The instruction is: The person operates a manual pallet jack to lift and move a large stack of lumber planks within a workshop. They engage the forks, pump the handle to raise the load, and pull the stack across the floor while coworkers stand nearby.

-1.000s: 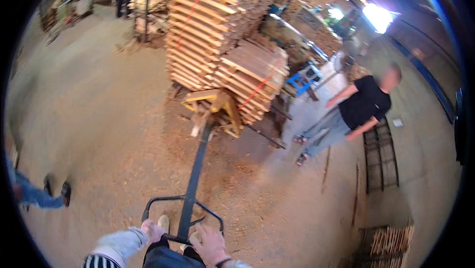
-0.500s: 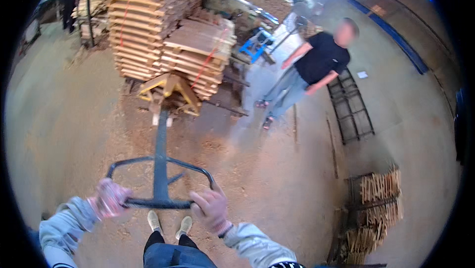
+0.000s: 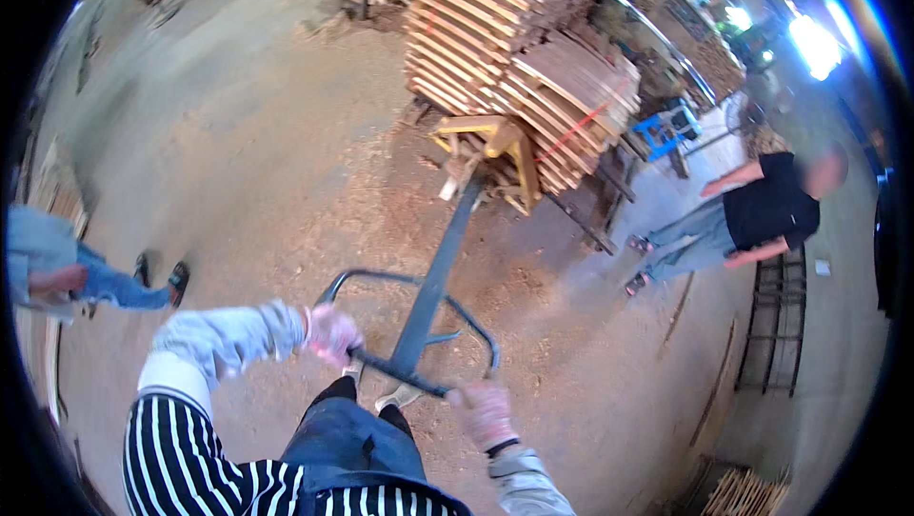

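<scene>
The dark handle of a yellow pallet jack leans toward me. My left hand, in a pinkish glove, is closed on the left end of its lower bar. Around the right end is my right hand, gloved too, its fingers wrapped on the bar. At the far end of the handle, the jack's yellow frame stands against a tall load of stacked wooden boards. A lower stack of boards with a red strap sits beside it.
A person in a black shirt stands at the right, near a dark metal rack frame. Another person in blue trousers is at the left edge. A blue stool stands behind the boards. Wood shavings litter the floor.
My view has swung left, so the jack and boards appear further right and tilted. The person at the left edge has come into view. Both hands stay on the handle.
</scene>
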`<move>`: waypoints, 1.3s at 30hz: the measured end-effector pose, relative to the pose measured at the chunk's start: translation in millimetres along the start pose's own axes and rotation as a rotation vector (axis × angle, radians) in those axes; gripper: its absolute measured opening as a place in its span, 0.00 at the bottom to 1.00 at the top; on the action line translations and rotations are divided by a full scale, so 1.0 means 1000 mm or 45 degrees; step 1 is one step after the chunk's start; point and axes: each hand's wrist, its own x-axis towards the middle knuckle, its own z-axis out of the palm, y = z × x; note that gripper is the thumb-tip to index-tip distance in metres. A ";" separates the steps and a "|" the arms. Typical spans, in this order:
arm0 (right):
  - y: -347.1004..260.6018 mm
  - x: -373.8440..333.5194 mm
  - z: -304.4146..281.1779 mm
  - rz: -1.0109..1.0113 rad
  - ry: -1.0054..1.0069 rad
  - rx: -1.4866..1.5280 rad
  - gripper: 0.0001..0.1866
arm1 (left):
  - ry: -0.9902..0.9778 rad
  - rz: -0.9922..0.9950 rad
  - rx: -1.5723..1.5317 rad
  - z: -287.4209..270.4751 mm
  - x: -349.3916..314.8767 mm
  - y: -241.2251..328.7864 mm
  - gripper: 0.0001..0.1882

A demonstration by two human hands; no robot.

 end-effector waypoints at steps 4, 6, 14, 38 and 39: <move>-0.005 0.012 -0.065 -0.243 0.901 0.075 0.14 | 0.862 0.156 0.415 -0.043 -0.048 0.028 0.10; 0.003 0.010 -0.041 -0.265 0.934 0.071 0.10 | 0.847 0.177 0.309 -0.033 -0.047 0.031 0.12; 0.021 -0.008 0.192 0.064 0.399 -0.018 0.18 | 0.437 -0.202 0.555 0.165 0.091 -0.069 0.07; 0.036 -0.005 0.143 0.002 0.348 -0.113 0.19 | 0.391 -0.273 0.494 0.124 0.063 -0.029 0.06; 0.034 -0.004 0.166 0.036 0.290 -0.133 0.20 | 0.399 -0.313 0.452 0.155 0.090 -0.052 0.07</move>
